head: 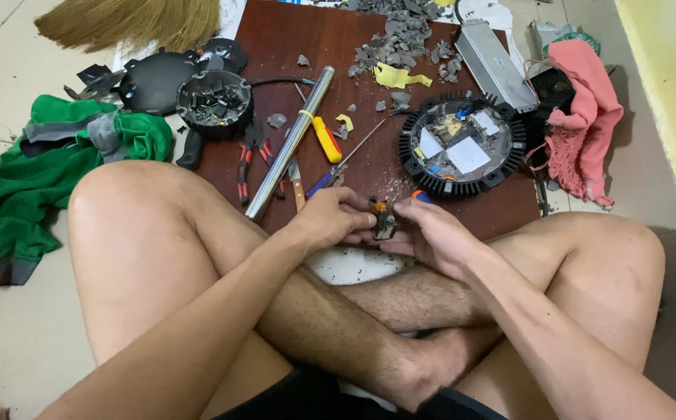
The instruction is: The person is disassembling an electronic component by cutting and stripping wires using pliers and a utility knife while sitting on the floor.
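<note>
I sit cross-legged on the floor in front of a dark brown wooden board [307, 39]. My left hand [330, 219] and my right hand [431, 233] meet over the board's near edge. Both pinch a small dark electronic part with copper-coloured winding [382, 218] between their fingertips. Just beyond my right hand lies a round black finned housing [462, 146] with white pads and bits of circuit inside. A blue-handled screwdriver [338, 171] lies just beyond my left hand.
On the board lie a silver metal tube [291, 144], a yellow-and-red screwdriver [326, 140], red-handled pliers [246, 159], a black round pot of parts [213, 101] and grey rubble [400, 39]. Green cloth [34, 179] is left, pink cloth [587, 117] right, a broom [135, 23] behind.
</note>
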